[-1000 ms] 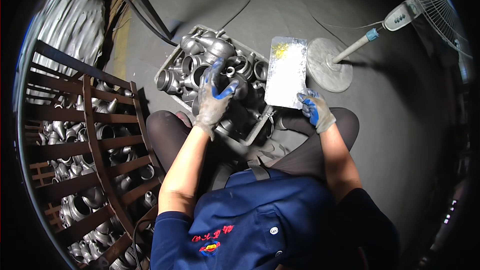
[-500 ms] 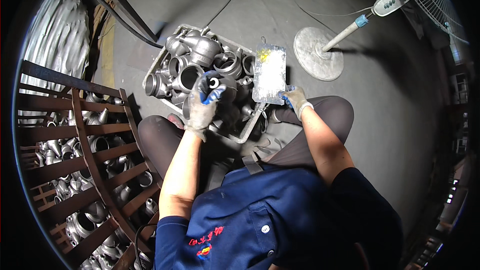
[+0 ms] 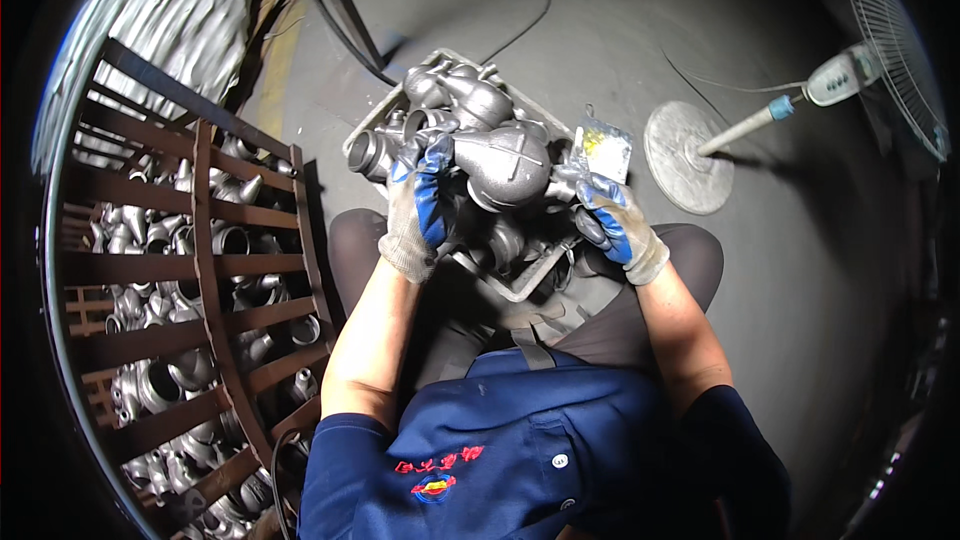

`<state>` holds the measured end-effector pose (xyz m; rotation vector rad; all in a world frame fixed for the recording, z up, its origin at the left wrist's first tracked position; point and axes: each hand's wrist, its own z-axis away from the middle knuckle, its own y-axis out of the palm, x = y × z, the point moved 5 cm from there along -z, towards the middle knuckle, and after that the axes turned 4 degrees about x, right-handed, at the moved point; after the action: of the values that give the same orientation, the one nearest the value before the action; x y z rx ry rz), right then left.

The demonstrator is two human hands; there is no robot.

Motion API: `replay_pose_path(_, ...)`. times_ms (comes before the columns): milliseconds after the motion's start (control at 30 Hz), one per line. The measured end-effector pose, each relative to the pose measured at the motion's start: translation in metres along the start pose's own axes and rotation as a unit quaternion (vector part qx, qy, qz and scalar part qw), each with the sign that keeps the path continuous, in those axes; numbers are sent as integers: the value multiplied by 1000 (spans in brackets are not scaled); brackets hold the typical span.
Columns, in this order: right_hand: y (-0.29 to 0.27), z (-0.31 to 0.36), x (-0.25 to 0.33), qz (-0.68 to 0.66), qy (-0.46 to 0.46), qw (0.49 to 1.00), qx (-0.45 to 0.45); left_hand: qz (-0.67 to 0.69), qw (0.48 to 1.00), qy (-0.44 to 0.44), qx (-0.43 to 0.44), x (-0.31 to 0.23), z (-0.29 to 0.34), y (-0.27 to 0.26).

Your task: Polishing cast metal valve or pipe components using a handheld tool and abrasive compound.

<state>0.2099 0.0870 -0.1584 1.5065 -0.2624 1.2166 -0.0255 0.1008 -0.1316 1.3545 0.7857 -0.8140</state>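
Observation:
A rounded grey metal pipe casting [image 3: 505,165] with a raised rib across its bulge lies over the heap of castings in front of me. My left hand [image 3: 420,205], in a grey-and-blue work glove, is closed around its left end. At its right end, a narrow neck is gripped by my gloved right hand [image 3: 615,220]. Beneath and around it, more metal fittings [image 3: 372,155] fill a crate with a pale rim [image 3: 525,285]. Just beyond my right hand stands a flat, shiny plate [image 3: 607,148] with a yellow patch; its lower part is hidden.
To my left, a rusty barred metal cage [image 3: 205,240] holds many similar castings. A pedestal fan with a round base [image 3: 688,155] stands at the far right. A cable [image 3: 530,25] runs over the grey floor, and silvery wrapped material [image 3: 175,30] is at the far left.
My right hand has let go of the plate's lower corner and now grips the casting. My left hand has turned and holds its other end. The whole view has shifted, moving the surroundings rightward.

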Motion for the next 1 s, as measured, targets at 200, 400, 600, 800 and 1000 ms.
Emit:
replay_pose_path(200, 29, -19, 4, 48, -27, 998, 42, 229, 970, -79, -20, 16, -1, -4)
replay_pose_path(400, 17, -24, -7, 93, 2, 995, -43, 153, 987, -38, -33, 18, -4, -14)
replay_pose_path(600, 3, -33, -18, 94, 3, 992, -84, 100, 995, -12, -23, 13, -5, -17)
replay_pose_path(800, 6, -34, -24, -5, 45, 997, -65, 56, 998, -22, -34, 9, 0, -23)
replay_pose_path(1000, 7, -30, -27, 27, 74, 995, -57, -40, 998, 0, -40, 15, 5, -32)
